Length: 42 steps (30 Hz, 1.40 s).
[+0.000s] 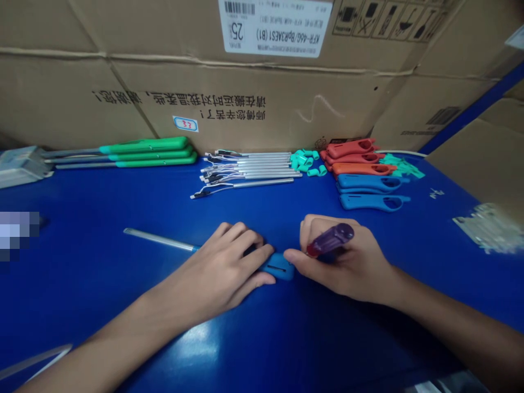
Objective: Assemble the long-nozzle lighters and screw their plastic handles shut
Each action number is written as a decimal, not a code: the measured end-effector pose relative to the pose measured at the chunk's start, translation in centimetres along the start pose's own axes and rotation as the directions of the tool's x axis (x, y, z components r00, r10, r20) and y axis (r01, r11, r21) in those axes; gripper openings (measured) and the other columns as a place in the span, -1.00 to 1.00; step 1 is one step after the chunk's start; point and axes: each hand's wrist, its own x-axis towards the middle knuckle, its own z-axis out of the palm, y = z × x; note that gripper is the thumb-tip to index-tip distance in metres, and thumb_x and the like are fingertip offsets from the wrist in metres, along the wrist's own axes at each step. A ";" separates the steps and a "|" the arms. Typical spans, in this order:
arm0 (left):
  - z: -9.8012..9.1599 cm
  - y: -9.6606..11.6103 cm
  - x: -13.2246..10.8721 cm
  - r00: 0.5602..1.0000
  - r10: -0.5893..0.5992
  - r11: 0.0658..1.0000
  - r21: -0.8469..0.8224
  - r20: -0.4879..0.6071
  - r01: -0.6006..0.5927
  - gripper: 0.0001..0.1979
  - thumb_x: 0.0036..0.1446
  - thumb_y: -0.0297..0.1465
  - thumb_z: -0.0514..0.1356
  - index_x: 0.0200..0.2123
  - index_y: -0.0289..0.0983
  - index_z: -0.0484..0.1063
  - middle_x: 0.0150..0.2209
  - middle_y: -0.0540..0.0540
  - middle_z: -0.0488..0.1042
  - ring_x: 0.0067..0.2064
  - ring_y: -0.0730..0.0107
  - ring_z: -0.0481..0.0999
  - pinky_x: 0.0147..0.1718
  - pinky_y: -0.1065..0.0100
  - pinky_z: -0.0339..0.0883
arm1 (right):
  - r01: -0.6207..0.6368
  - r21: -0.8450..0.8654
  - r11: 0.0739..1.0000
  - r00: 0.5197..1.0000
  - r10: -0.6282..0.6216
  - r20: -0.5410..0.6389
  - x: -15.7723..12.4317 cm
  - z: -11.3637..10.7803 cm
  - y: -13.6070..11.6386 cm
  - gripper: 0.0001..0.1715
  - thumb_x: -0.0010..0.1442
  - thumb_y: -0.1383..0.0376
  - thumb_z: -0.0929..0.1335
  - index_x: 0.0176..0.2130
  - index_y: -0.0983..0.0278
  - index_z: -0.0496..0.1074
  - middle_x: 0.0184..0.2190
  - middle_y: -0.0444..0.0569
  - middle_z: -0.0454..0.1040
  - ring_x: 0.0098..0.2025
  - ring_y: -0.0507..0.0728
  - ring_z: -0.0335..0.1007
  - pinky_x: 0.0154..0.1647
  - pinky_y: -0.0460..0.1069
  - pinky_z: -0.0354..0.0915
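Note:
My left hand (235, 267) is wrapped over a long-necked lighter with a blue plastic handle (280, 267), pressing it to the blue table. Its silver metal tube (159, 239) sticks out to the left. A dark slot shows at the handle's right end; the middle is hidden under my fingers. Closed around a screwdriver with a purple handle and red collar (331, 240) is my right hand (347, 262). The screwdriver tilts, its handle pointing up and right. Its tip is hidden behind my thumb, close to the handle's right end, so I cannot tell whether they touch.
Along the back lie green-handled lighters (151, 152), several wired metal tubes (266, 168), turquoise caps (305, 162), red handles (352, 148) and blue handles (372, 202). A cardboard box (184, 71) walls the rear. Clear small parts (491, 226) lie at right.

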 end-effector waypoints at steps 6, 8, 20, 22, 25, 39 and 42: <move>-0.1 0.0 0.0 1.000 0.004 1.000 0.010 0.001 -0.004 -0.67 0.39 -0.18 0.05 -0.03 -0.30 0.41 -0.17 -0.16 0.43 -0.14 0.15 0.35 -0.19 0.15 0.24 | -0.096 0.091 0.991 0.995 0.092 0.043 -0.1 0.3 0.0 -0.76 0.22 0.45 0.39 -0.42 0.28 0.27 -0.45 -0.13 0.39 -0.46 -0.04 0.31 -0.46 -0.14 0.24; 0.0 0.0 0.0 1.000 0.004 1.000 0.008 0.006 -0.004 -0.68 0.39 -0.18 0.05 -0.04 -0.29 0.41 -0.16 -0.16 0.43 -0.13 0.15 0.35 -0.19 0.15 0.24 | -0.148 0.161 0.976 0.988 0.138 0.072 0.0 0.0 -0.2 -0.84 0.22 0.44 0.41 -0.36 0.30 0.34 -0.39 -0.10 0.44 -0.46 -0.05 0.33 -0.49 -0.15 0.27; 0.0 -0.1 -0.2 1.000 0.008 1.000 0.005 0.004 -0.008 -0.69 0.39 -0.19 0.06 -0.03 -0.29 0.41 -0.17 -0.15 0.41 -0.15 0.17 0.33 -0.21 0.17 0.22 | -0.309 0.345 0.886 0.926 0.197 0.322 0.0 -1.4 -0.3 -0.88 0.33 0.39 0.35 -0.26 0.38 0.49 -0.26 0.03 0.51 -0.43 -0.02 0.46 -0.48 -0.15 0.43; 0.0 -0.1 -0.2 1.000 0.007 1.000 0.004 0.005 -0.007 -0.69 0.39 -0.19 0.06 -0.03 -0.29 0.41 -0.17 -0.15 0.41 -0.15 0.17 0.33 -0.20 0.17 0.22 | -0.273 0.332 0.903 0.938 0.172 0.302 0.0 -1.4 -0.2 -0.89 0.33 0.39 0.36 -0.27 0.36 0.49 -0.25 0.03 0.52 -0.42 -0.01 0.47 -0.50 -0.15 0.41; 0.1 -0.1 -0.1 1.000 0.008 1.000 0.004 0.003 -0.008 -0.68 0.39 -0.19 0.06 -0.03 -0.30 0.42 -0.17 -0.15 0.42 -0.15 0.17 0.34 -0.19 0.17 0.23 | -0.137 0.233 0.963 0.978 0.093 0.189 0.2 -1.2 -0.3 -0.88 0.23 0.43 0.44 -0.37 0.32 0.47 -0.30 -0.03 0.53 -0.39 -0.01 0.46 -0.42 -0.15 0.40; 0.0 -0.1 -0.1 1.000 -0.001 1.000 -0.001 0.012 0.001 -0.68 0.39 -0.18 0.05 -0.03 -0.30 0.42 -0.16 -0.17 0.43 -0.14 0.15 0.35 -0.20 0.16 0.23 | -0.266 0.230 0.936 0.957 0.228 0.177 0.2 -0.8 -0.4 -0.85 0.14 0.35 0.51 -0.31 0.33 0.47 -0.34 -0.06 0.55 -0.38 0.00 0.48 -0.38 -0.13 0.40; 0.0 -0.1 -0.1 1.000 -0.007 1.000 -0.016 0.016 0.007 -0.68 0.39 -0.18 0.05 -0.04 -0.29 0.43 -0.16 -0.17 0.43 -0.13 0.15 0.36 -0.19 0.16 0.25 | -0.246 0.262 0.933 0.949 0.177 0.259 0.4 -1.4 -0.4 -0.94 0.20 0.39 0.47 -0.28 0.36 0.53 -0.34 -0.02 0.57 -0.33 0.03 0.50 -0.32 -0.11 0.40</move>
